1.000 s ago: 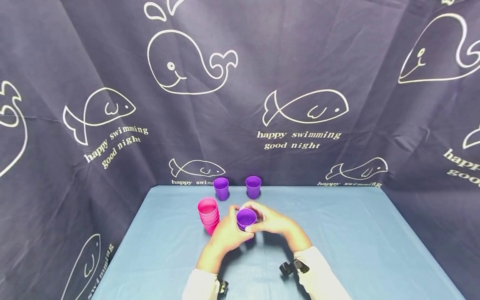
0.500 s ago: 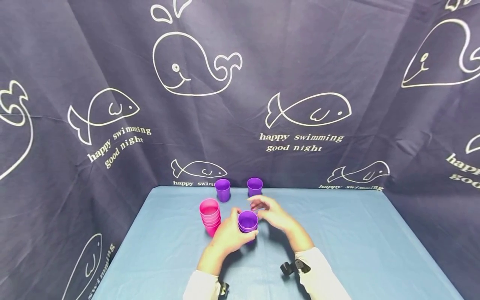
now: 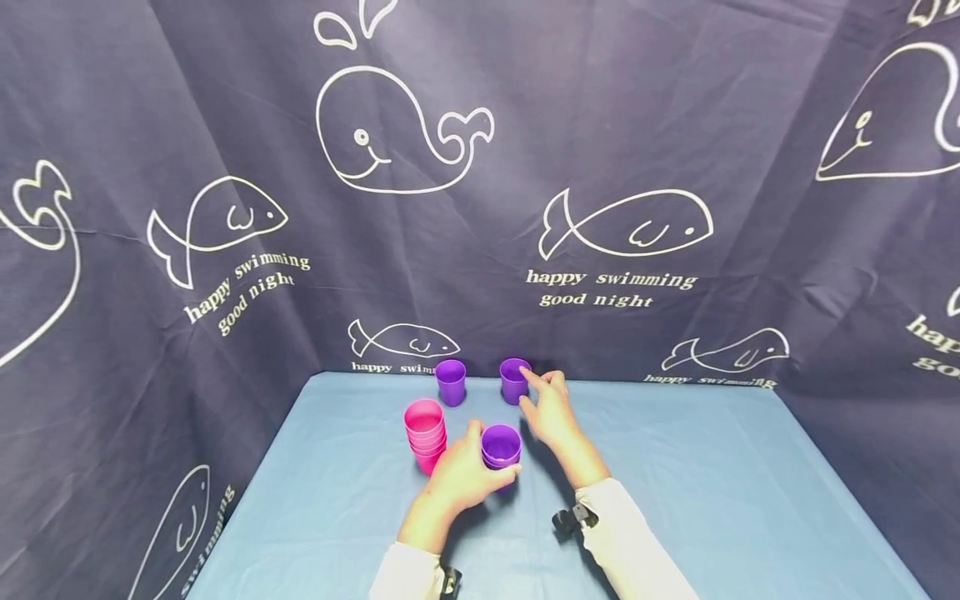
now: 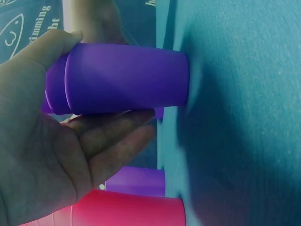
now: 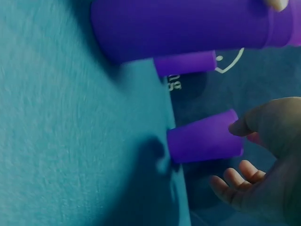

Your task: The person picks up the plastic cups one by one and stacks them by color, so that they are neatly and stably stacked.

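My left hand (image 3: 465,468) holds a short stack of nested purple cups (image 3: 501,443) at the middle of the table. In the left wrist view, the thumb lies on one side of this purple stack (image 4: 127,77) and the fingers on the other; its base is at the cloth. My right hand (image 3: 553,412) is at a single purple cup (image 3: 513,385) at the back, fingers spread beside its rim. In the right wrist view, a fingertip of the right hand (image 5: 268,150) overlaps that cup (image 5: 204,139); whether it touches, I cannot tell.
A stack of pink cups (image 3: 425,433) stands just left of my left hand. Another purple cup (image 3: 451,383) stands upright near the back edge. Behind the blue-covered table (image 3: 675,483) hangs a dark curtain (image 3: 480,275) with white whale and fish drawings.
My right hand has left the purple stack and moved back to the single cup at the rear right. The left hand stays on the stack. The head view has shifted slightly.
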The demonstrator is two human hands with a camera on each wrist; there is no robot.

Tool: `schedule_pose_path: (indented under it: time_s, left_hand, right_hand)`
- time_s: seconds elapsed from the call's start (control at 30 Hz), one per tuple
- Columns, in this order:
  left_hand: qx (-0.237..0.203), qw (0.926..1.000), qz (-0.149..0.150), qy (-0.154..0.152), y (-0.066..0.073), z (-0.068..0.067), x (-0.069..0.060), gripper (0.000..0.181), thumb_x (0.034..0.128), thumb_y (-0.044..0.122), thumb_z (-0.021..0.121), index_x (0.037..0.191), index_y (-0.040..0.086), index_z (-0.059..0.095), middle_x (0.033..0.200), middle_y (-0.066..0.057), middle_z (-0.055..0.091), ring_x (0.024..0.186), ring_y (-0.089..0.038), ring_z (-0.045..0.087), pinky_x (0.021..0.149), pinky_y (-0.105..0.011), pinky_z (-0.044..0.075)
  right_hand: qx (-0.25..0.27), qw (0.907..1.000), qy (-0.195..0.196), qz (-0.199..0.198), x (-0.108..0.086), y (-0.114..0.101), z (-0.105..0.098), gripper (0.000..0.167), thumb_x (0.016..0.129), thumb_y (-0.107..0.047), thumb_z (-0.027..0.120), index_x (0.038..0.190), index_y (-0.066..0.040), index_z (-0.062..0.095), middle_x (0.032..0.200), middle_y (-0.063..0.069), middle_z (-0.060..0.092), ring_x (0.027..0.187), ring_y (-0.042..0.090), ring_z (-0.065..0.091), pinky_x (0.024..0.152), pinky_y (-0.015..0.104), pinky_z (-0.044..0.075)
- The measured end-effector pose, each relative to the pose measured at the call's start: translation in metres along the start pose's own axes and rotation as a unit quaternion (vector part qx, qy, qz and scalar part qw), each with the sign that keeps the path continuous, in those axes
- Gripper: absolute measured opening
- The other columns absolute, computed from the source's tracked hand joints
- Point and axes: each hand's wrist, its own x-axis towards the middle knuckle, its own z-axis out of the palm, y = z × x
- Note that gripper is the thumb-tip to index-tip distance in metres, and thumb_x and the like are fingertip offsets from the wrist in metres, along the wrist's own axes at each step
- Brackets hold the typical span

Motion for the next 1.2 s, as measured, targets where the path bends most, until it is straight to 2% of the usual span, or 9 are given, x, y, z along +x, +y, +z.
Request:
schedule_pose_path:
  time_s: [0.1,0.3,0.5,0.7,0.83,0.97,1.1,1.2]
  left_hand:
    - [-0.001,1.0000,0.000,0.001,0.000,0.000,0.000,0.069,0.0761,0.053,0.089,0.118,0.013,0.051,0.088,0.001,0.067,0.078,-0.013,0.064,0.071,-0.032,0.054]
    - [0.002,0.9999,0.012,0.008,0.001,-0.001,0.000,0.069,0.0752,0.052,0.089,0.117,0.011,0.052,0.087,0.000,0.068,0.077,-0.013,0.065,0.069,-0.032,0.054]
    - [0.008,0.9999,0.011,0.010,0.002,-0.002,0.000,0.071,0.0752,0.053,0.089,0.119,0.010,0.053,0.088,-0.002,0.069,0.078,-0.016,0.067,0.070,-0.034,0.055]
    - [0.004,0.9999,0.010,0.006,0.001,-0.002,-0.001,0.070,0.0759,0.054,0.088,0.118,0.011,0.053,0.088,-0.001,0.068,0.078,-0.014,0.066,0.071,-0.033,0.055]
    - [0.003,0.9999,0.011,0.006,0.001,-0.001,-0.001,0.070,0.0762,0.054,0.088,0.119,0.011,0.053,0.089,-0.001,0.069,0.079,-0.014,0.066,0.071,-0.033,0.055]
    - [0.005,0.9999,0.014,0.006,0.001,-0.001,0.000,0.068,0.0770,0.052,0.088,0.118,0.011,0.053,0.089,-0.001,0.068,0.079,-0.015,0.066,0.071,-0.034,0.055]
    - [0.007,0.9998,0.016,0.005,0.001,-0.002,0.000,0.068,0.0769,0.052,0.088,0.118,0.010,0.053,0.088,-0.001,0.068,0.078,-0.015,0.067,0.070,-0.034,0.055]
    - [0.012,0.9998,0.017,0.006,0.001,-0.002,0.000,0.069,0.0767,0.053,0.088,0.118,0.011,0.053,0.087,0.000,0.068,0.077,-0.015,0.066,0.069,-0.033,0.054]
  right_hand:
    - [-0.011,0.9999,0.001,-0.003,0.003,0.004,0.004,0.056,0.092,-0.008,0.072,0.147,-0.009,0.062,0.119,0.022,0.046,0.110,0.042,0.050,0.102,0.058,0.047]
    - [-0.011,0.9999,0.007,-0.011,0.006,0.013,0.009,0.051,0.094,-0.010,0.074,0.144,-0.009,0.065,0.143,0.033,0.045,0.127,0.054,0.053,0.112,0.063,0.046]
    - [0.005,0.9994,0.020,-0.027,0.008,0.019,0.011,0.039,0.095,-0.009,0.076,0.133,-0.005,0.072,0.151,0.034,0.050,0.134,0.053,0.058,0.115,0.061,0.047]
    - [0.034,0.9984,0.034,-0.031,0.008,0.022,0.011,0.016,0.092,-0.008,0.078,0.108,-0.003,0.081,0.151,0.030,0.056,0.136,0.049,0.060,0.113,0.057,0.050]
    - [0.042,0.9967,0.049,-0.049,0.007,0.022,0.011,0.011,0.090,-0.006,0.080,0.100,-0.003,0.081,0.144,0.028,0.062,0.129,0.047,0.065,0.109,0.056,0.054]
    - [0.057,0.9950,0.066,-0.048,0.006,0.019,0.011,0.011,0.086,-0.007,0.084,0.090,-0.004,0.075,0.139,0.023,0.060,0.123,0.045,0.066,0.110,0.055,0.053]
    - [0.099,0.9903,0.077,-0.060,0.002,0.017,0.010,0.022,0.085,-0.005,0.085,0.081,-0.006,0.063,0.141,0.021,0.058,0.123,0.045,0.065,0.108,0.055,0.053]
    - [0.136,0.9828,0.090,-0.087,-0.001,0.016,0.010,0.027,0.083,-0.003,0.086,0.086,-0.004,0.060,0.137,0.022,0.062,0.122,0.043,0.066,0.105,0.053,0.053]
